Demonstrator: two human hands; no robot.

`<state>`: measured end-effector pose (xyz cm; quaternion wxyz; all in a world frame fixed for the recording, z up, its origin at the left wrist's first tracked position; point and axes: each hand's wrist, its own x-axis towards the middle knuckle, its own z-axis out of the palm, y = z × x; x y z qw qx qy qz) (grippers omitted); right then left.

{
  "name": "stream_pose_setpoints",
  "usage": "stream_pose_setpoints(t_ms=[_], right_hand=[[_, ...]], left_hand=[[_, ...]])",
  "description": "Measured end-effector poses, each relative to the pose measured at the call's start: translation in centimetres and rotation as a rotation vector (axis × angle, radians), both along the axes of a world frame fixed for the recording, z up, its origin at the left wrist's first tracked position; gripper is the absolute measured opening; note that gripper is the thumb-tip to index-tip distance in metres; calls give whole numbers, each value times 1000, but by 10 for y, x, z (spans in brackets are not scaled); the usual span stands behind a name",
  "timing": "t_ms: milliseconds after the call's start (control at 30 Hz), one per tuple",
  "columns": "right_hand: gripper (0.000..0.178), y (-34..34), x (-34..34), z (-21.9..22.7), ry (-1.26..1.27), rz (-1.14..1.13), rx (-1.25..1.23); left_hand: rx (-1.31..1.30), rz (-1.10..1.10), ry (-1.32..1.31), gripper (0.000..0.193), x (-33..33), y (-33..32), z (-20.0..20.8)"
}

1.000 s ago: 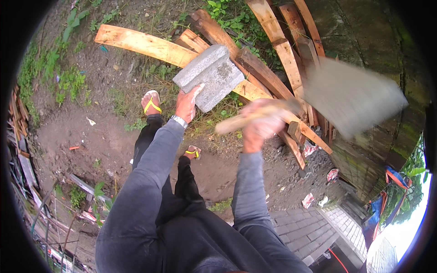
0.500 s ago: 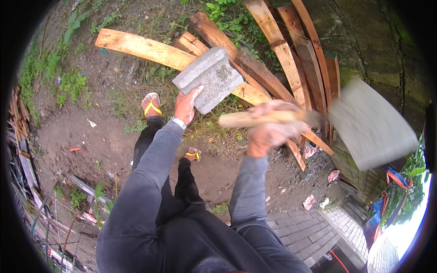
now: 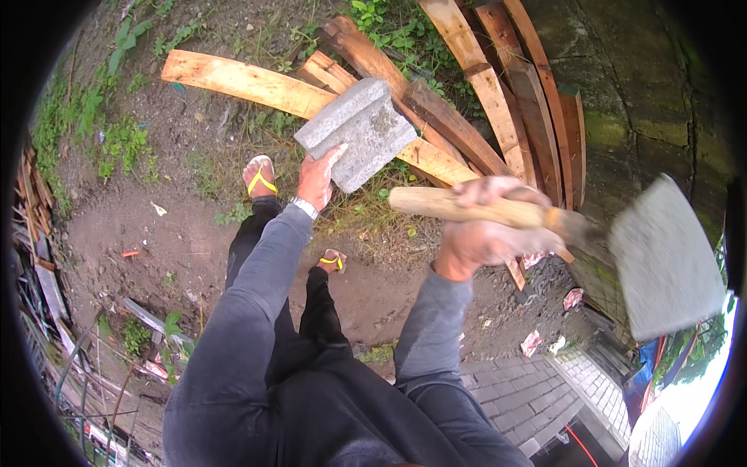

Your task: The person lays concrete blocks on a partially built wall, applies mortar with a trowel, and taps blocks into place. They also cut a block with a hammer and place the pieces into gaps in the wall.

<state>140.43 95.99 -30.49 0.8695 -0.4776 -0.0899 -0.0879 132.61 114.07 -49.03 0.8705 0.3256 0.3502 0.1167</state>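
Observation:
My left hand (image 3: 317,177) grips the near lower edge of a grey concrete block piece (image 3: 366,132), thumb on its upper face. The piece has a raised ridge along one side and a notched end. It overlaps a pale timber plank (image 3: 249,82); whether it rests there I cannot tell. Off to the right, my right hand (image 3: 482,226) is wrapped round the wooden handle of a broad flat-bladed tool (image 3: 669,261). Its wide grey blade points right, slightly blurred, well apart from the block piece.
Several timber planks (image 3: 537,109) lie beyond the block piece, beside a mossy concrete wall (image 3: 638,101). My feet in yellow-strapped flip-flops (image 3: 261,179) stand on bare soil. Grey paving (image 3: 529,393) lies at the lower right, and a scrap heap (image 3: 47,272) at the left edge.
The broad flat-bladed tool has swung slightly right and down with my right hand, and shows less blur. My left hand and the block piece have barely moved.

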Motion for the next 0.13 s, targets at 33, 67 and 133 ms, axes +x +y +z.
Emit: stream_pose_setpoints(t_ms=[33, 67, 133], right_hand=[[53, 14, -11, -29, 10, -27, -8], [47, 15, -33, -91, 294, 109, -319], [45, 11, -53, -139, 1046, 446, -376]], left_hand=[[-5, 1, 11, 48, -2, 1, -3], [-13, -11, 18, 48, -1, -1, -3], [-18, -11, 33, 49, -4, -1, -5]])
